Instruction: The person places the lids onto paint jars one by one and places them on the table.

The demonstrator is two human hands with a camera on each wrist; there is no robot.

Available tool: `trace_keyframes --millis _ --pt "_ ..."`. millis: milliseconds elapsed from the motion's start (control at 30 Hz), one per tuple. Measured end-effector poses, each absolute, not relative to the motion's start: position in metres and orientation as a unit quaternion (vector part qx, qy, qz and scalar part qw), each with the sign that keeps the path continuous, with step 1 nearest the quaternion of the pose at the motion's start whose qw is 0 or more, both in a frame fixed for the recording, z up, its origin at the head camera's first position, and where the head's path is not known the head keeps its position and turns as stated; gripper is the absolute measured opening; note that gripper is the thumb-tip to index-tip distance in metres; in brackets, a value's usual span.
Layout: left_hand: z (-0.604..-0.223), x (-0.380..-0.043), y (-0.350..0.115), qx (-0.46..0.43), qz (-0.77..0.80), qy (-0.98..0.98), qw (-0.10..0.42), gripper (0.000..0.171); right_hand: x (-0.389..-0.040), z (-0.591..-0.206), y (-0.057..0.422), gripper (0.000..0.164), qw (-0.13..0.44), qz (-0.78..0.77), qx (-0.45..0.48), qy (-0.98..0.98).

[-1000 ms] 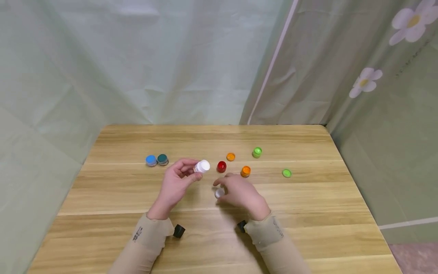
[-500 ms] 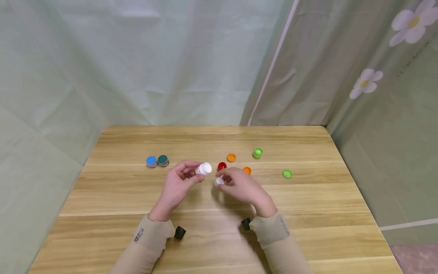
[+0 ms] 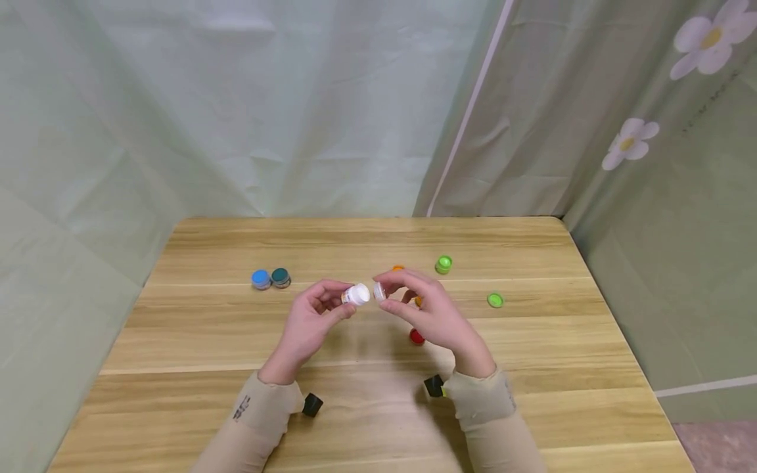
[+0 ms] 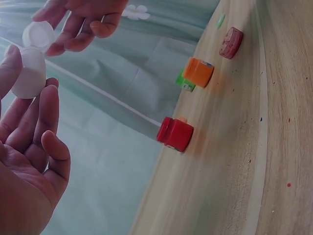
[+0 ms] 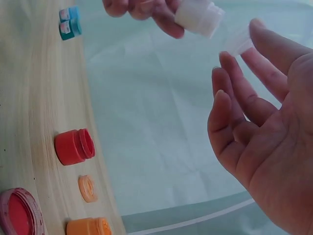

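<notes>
My left hand grips a small white paint jar between thumb and fingers, its top tilted to the right. Opposite, my right hand pinches a white lid on edge, facing the jar's mouth. A narrow gap separates lid and jar in the head view; the right wrist view also has the jar and the lid apart. Both are held above the table. Below the right hand lies a red lid. The red jar is hidden in the head view.
Blue and teal jars stand together at left. A green jar and green lid are at right. My right hand partly covers an orange jar and orange lid. A curtain hangs behind the table.
My right hand has lifted the white lid off the table, brought it up toward the jar and turned it on edge. The red lid has come into view. The left hand has shifted slightly right.
</notes>
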State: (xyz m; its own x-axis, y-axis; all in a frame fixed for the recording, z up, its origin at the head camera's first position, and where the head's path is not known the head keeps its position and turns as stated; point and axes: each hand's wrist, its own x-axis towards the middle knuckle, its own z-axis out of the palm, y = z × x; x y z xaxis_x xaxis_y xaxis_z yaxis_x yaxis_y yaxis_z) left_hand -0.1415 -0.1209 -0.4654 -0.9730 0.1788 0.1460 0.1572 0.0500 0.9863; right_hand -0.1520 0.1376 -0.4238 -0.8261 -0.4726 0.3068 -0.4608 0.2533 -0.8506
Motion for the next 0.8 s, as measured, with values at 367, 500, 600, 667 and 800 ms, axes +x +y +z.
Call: trace_keyframes --millis 367,500,600,667,800 --pt "-0.462 -0.139 -0.121 0.132 0.672 0.728 0.007 0.028 -0.149 -0.423 0.131 0.038 -0.036 -0.515 -0.309 0.799" --pt "-0.461 -0.138 -0.121 0.135 0.666 0.734 0.006 0.028 -0.148 -0.423 0.129 0.036 -0.045 -0.509 -0.318 0.799" --pt "-0.46 -0.138 -0.121 0.14 0.666 0.733 0.006 0.028 -0.148 -0.424 0.127 0.035 -0.054 -0.5 -0.327 0.8" --pt "-0.46 -0.138 -0.121 0.144 0.666 0.732 0.007 0.028 -0.148 -0.424 0.127 0.035 -0.058 -0.493 -0.331 0.802" --pt "-0.459 -0.137 -0.121 0.148 0.666 0.732 0.009 0.027 -0.147 -0.424 0.126 0.037 -0.061 -0.481 -0.335 0.807"
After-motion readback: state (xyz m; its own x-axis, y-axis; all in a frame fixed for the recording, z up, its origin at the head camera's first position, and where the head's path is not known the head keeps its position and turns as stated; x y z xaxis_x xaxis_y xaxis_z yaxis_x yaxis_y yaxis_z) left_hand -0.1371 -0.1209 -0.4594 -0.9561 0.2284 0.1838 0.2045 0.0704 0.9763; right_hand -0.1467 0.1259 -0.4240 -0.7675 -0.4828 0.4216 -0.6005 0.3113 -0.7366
